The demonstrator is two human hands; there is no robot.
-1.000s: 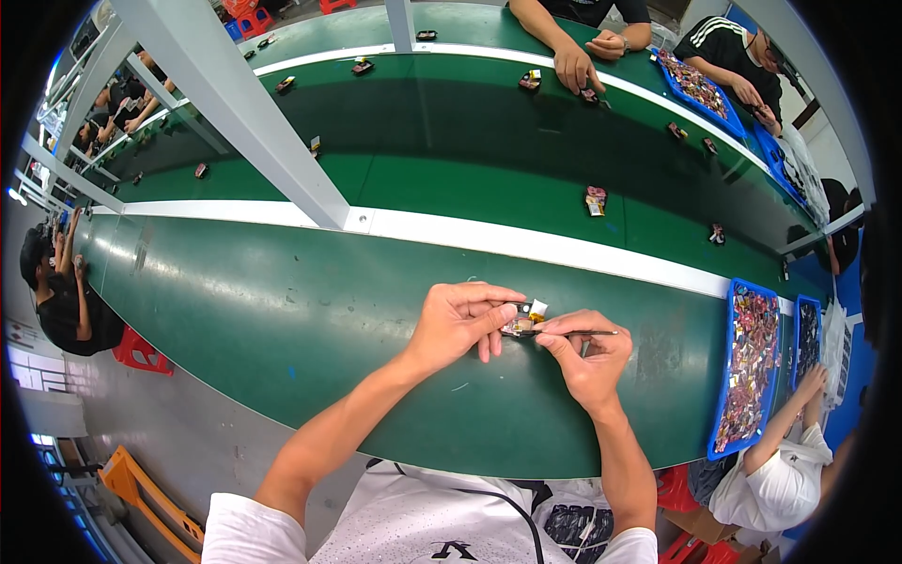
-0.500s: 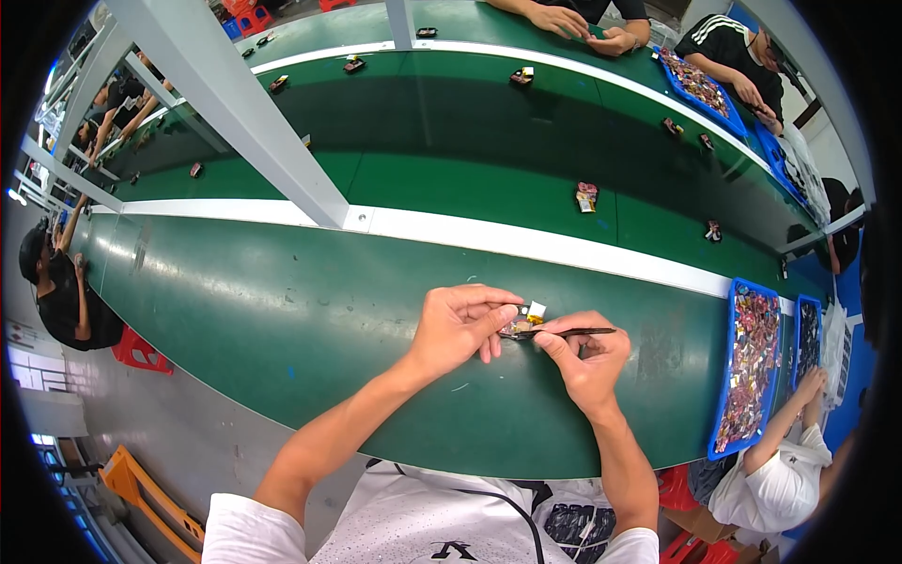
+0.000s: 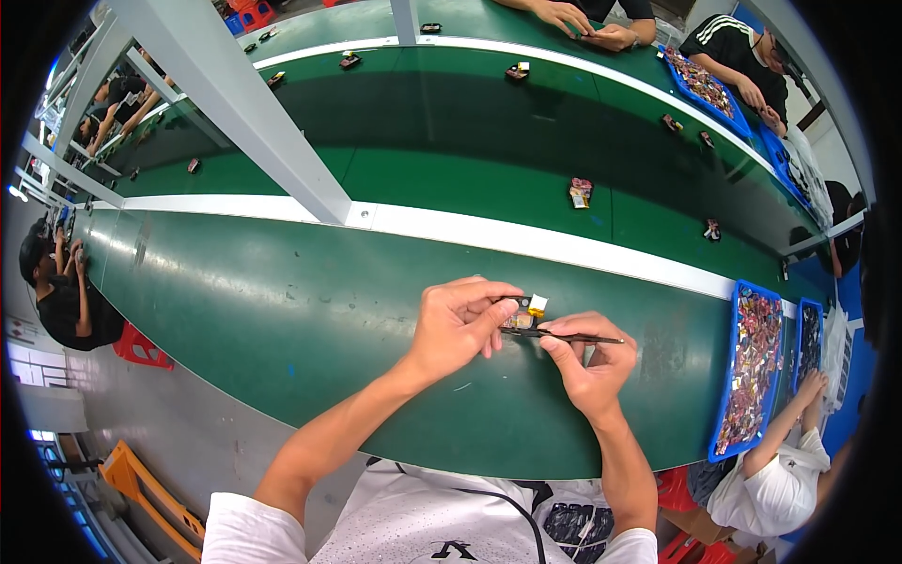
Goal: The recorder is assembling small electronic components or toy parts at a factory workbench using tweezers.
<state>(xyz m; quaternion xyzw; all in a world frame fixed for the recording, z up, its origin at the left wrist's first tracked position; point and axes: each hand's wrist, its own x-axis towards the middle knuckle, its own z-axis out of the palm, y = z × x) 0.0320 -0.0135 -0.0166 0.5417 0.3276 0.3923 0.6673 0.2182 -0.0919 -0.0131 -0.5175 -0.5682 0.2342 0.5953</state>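
Here's the left hand [image 3: 458, 321], thumb and fingers pinching the left end of the small device [image 3: 518, 320], held above the near table [image 3: 376, 282]. In from the right comes the dark tool [image 3: 597, 338], pinched between thumb and forefinger of the right hand [image 3: 590, 365], its tip at the device's near edge; whether it touches, I can't tell! A white tab [image 3: 538, 304] sticks up on the far side. The step looks like fine tool work on that edge, and the next move, I'd judge, calls for a firm left pinch and a small, careful right-hand motion, clear of the tab.
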